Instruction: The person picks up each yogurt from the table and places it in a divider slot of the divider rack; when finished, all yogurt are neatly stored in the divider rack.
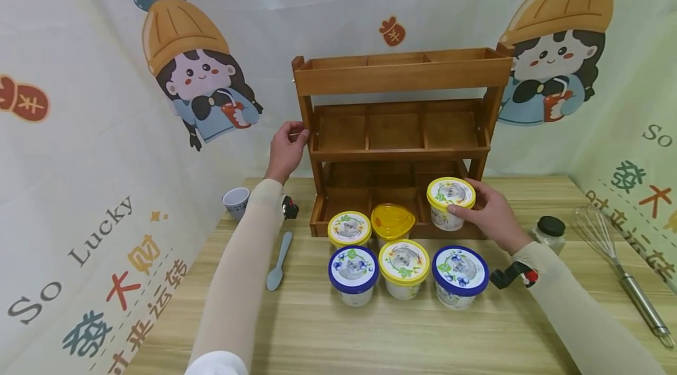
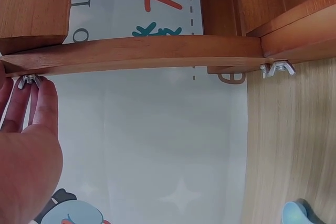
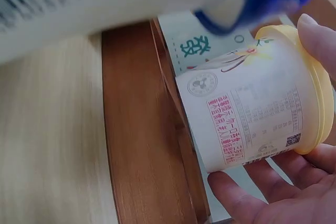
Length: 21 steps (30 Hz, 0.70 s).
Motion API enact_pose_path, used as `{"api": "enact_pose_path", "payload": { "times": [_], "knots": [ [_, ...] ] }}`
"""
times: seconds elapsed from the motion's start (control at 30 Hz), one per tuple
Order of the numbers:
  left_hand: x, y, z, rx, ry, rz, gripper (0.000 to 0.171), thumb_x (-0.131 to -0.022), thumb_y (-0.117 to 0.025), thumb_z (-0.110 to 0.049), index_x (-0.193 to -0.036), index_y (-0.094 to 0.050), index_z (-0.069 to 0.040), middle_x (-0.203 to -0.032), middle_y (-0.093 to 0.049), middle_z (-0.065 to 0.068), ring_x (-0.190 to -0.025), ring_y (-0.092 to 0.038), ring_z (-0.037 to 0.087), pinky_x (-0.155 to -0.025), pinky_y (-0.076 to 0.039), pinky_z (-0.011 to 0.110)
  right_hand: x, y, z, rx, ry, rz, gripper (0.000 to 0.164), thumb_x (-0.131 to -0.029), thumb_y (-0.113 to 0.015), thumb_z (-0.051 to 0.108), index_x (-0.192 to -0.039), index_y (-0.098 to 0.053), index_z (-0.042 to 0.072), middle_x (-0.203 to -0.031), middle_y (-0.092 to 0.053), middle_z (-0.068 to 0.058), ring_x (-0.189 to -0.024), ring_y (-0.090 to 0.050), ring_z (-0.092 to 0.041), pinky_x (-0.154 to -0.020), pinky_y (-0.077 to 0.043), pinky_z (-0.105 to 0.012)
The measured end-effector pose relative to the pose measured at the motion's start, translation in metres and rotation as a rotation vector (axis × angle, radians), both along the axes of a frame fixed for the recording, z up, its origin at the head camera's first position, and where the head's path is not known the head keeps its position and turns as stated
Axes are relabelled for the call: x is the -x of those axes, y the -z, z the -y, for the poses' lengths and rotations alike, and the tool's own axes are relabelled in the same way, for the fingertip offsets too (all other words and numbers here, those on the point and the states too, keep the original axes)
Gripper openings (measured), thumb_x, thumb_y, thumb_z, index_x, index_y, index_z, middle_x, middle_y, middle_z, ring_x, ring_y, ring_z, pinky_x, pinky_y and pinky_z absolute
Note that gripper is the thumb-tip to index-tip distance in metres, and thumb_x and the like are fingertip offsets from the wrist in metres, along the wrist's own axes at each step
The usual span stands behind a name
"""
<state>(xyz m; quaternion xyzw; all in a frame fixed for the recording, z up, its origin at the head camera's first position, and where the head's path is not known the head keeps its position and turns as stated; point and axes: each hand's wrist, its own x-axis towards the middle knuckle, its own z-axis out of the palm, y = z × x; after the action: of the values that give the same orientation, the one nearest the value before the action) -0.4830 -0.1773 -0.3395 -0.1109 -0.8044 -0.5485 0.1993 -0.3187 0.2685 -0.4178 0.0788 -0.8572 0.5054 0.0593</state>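
Observation:
In the head view my right hand (image 1: 492,213) grips a white paper tub with a yellow lid (image 1: 451,196), upright at the front right of the wooden rack's lowest tier. The right wrist view shows thumb and fingers around this tub (image 3: 252,103), its printed side facing the camera. My left hand (image 1: 288,149) is at the rack's left post (image 1: 305,104). Close up, its extended fingers touch the post's edge by a metal wing nut (image 2: 29,80). The wooden rack (image 1: 396,154) has three tiers of compartments, with none filled in the upper two.
Before the rack stand yellow-lidded tubs (image 1: 404,260), blue-lidded tubs (image 1: 460,269) and a container with a glossy amber top (image 1: 392,221). Left are a small cup (image 1: 235,201) and a blue-grey spoon (image 1: 280,260). A black-capped jar (image 1: 550,233) and a whisk (image 1: 624,269) lie right.

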Motion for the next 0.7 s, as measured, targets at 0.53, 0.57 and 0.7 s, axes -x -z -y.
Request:
{"api": "enact_pose_path", "payload": {
  "times": [0.53, 0.57, 0.7],
  "knots": [
    [0.002, 0.0, 0.001, -0.02, 0.004, 0.033, 0.035, -0.108, -0.063, -0.027, -0.136, -0.063, -0.006, -0.136, -0.066, 0.015, -0.125, -0.062, 0.029, -0.107, -0.053, 0.045, 0.022, 0.01, 0.0, -0.008, 0.07, 0.008, 0.099, -0.097, -0.076, 0.047, -0.165, -0.024, -0.003, -0.159, -0.044, -0.031, -0.144, -0.049, -0.048, -0.118, -0.044, -0.06],
    [0.003, -0.001, 0.001, -0.024, 0.008, 0.042, 0.036, -0.108, -0.063, -0.027, -0.136, -0.062, -0.006, -0.136, -0.066, 0.015, -0.125, -0.061, 0.029, -0.108, -0.053, 0.045, 0.023, 0.01, 0.0, -0.013, 0.076, 0.01, 0.1, -0.097, -0.076, 0.047, -0.165, -0.024, -0.003, -0.159, -0.044, -0.031, -0.144, -0.048, -0.048, -0.118, -0.043, -0.061],
    [0.003, -0.002, 0.003, -0.054, 0.029, 0.078, 0.039, -0.107, -0.064, -0.028, -0.139, -0.061, -0.005, -0.138, -0.065, 0.016, -0.127, -0.06, 0.028, -0.11, -0.052, 0.044, 0.029, 0.015, 0.0, -0.028, 0.094, 0.022, 0.102, -0.096, -0.077, 0.048, -0.165, -0.025, -0.004, -0.16, -0.042, -0.032, -0.145, -0.047, -0.049, -0.119, -0.042, -0.062]
  ]
}}
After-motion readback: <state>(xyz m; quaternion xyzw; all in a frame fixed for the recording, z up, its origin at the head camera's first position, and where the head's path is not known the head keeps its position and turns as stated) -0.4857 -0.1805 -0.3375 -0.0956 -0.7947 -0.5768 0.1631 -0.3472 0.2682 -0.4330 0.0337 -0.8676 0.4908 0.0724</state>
